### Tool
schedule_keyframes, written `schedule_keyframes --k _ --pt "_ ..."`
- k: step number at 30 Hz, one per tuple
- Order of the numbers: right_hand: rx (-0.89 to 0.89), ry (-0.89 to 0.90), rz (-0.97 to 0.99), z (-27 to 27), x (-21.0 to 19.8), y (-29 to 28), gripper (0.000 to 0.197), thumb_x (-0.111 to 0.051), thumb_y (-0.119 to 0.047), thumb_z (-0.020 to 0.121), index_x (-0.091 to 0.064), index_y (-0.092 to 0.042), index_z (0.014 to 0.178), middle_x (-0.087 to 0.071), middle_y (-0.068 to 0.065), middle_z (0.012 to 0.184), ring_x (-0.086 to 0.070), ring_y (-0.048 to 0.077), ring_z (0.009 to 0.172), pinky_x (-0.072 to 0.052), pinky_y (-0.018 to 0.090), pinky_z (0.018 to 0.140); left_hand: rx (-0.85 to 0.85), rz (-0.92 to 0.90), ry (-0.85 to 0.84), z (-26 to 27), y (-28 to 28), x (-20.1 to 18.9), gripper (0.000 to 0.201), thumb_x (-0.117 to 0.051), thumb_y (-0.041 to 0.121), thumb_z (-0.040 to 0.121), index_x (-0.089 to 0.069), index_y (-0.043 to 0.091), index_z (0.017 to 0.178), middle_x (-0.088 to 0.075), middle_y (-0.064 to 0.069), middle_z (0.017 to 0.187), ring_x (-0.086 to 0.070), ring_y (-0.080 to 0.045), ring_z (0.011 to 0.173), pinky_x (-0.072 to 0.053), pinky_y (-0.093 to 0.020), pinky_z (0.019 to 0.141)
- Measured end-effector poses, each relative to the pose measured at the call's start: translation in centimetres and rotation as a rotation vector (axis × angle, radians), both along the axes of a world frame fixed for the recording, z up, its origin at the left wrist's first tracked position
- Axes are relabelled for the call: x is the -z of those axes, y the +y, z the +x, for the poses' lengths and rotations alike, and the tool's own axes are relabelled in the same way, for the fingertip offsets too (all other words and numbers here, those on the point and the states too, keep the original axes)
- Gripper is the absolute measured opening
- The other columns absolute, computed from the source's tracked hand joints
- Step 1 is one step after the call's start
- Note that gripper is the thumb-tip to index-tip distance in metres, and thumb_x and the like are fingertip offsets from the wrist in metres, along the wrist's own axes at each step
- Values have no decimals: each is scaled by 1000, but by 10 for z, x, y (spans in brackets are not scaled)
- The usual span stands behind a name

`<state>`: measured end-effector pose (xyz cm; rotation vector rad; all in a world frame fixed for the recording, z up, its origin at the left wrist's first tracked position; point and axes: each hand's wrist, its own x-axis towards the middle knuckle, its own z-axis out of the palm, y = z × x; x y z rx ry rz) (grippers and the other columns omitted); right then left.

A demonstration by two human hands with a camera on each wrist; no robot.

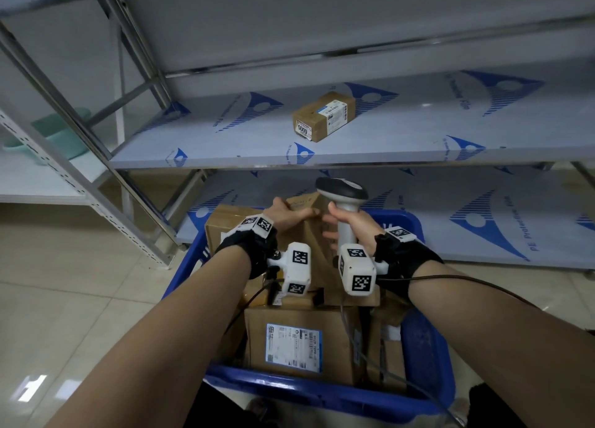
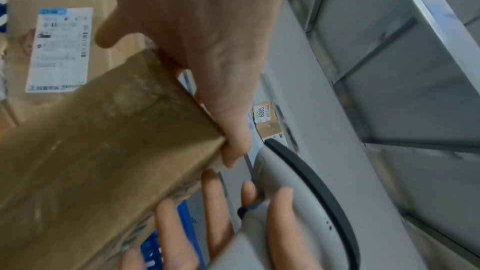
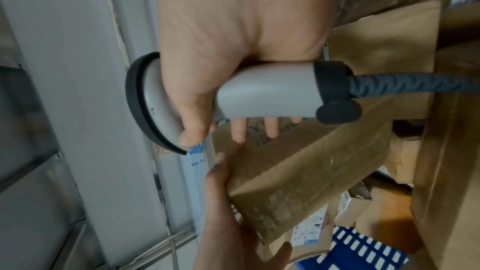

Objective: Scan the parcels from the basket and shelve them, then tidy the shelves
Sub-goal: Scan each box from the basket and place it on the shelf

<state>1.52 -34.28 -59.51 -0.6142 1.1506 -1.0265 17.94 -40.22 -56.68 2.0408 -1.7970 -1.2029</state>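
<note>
A blue basket on the floor holds several brown cardboard parcels. My left hand grips the upper end of one tilted parcel, thumb on one face and fingers over the edge; the left wrist view shows this parcel in the hand. My right hand holds a grey barcode scanner by its handle, head up, while its fingers reach out beside the same parcel. The right wrist view shows the thumb round the scanner. One small parcel labelled 6005 lies on the middle shelf.
A parcel with a white and blue label lies at the basket's near end. The scanner cable runs back along my right arm. The bottom shelf sits just behind the basket. A second rack stands at the left, with a green tub.
</note>
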Motion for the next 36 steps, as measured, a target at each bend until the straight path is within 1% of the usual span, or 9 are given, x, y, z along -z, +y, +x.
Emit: schedule_keyframes --k 5,9,14,17,22,24,28,32,36 --pt "153 -28 37 -13 7 -4 51 -66 -25 90 -48 -7 134 -59 18 129 -59 33 115 -50 39 77 -201 120 226 44 -14 13 81 -73 56 53 -58 5 114 -69 -12 101 -68 -28 83 -55 -40 82" --pt "206 39 36 -32 12 -9 53 -69 -27 88 -49 -9 134 -60 15 127 -61 25 99 -49 45 91 -480 197 541 78 3 0 47 -55 49 84 -54 5 100 -61 -14 75 -57 -29 69 -46 -38 73" --pt "203 28 32 -33 7 -10 51 -69 -29 87 -52 -11 132 -62 13 123 -62 24 96 -49 45 85 -659 437 974 103 9 6 52 -55 48 82 -42 5 108 -46 -23 111 -47 -39 106 -39 -53 98" --pt "194 14 27 -30 1 -11 47 -69 -28 88 -53 -12 129 -61 13 125 -62 26 102 -50 45 84 -652 434 1022 106 13 3 64 -62 44 70 -44 8 120 -50 -21 120 -50 -38 113 -46 -55 91" --pt "186 -4 8 -29 -4 -10 43 -66 -25 89 -52 -10 127 -60 17 128 -60 32 114 -49 44 85 -440 356 1124 103 21 6 39 -39 41 91 -60 15 111 -56 -21 111 -53 -41 105 -44 -62 82" --pt "191 -6 3 -31 -5 -9 45 -67 -25 89 -51 -10 129 -60 18 129 -60 32 113 -50 44 85 -314 335 1123 102 21 5 38 -62 35 76 -70 15 107 -62 -21 111 -55 -40 107 -44 -60 86" --pt "206 3 8 -34 -6 -10 46 -68 -26 88 -52 -11 128 -62 16 127 -63 26 100 -51 43 84 -176 325 997 107 12 5 94 -89 20 31 -57 11 119 -66 -19 110 -64 -36 98 -51 -52 85" --pt "217 0 13 -34 -2 -11 51 -68 -28 88 -48 -9 130 -58 19 131 -62 32 107 -50 44 84 -4 121 595 91 10 -3 114 -84 21 41 -32 13 143 -56 -14 126 -60 -24 105 -57 -31 75" --pt "262 71 51 -36 6 -14 64 -73 -36 83 -46 -10 135 -58 16 125 -63 34 103 -53 45 77 72 -49 359 75 10 6 127 -83 9 55 -4 24 153 -30 -13 147 -40 -31 130 -47 -46 97"
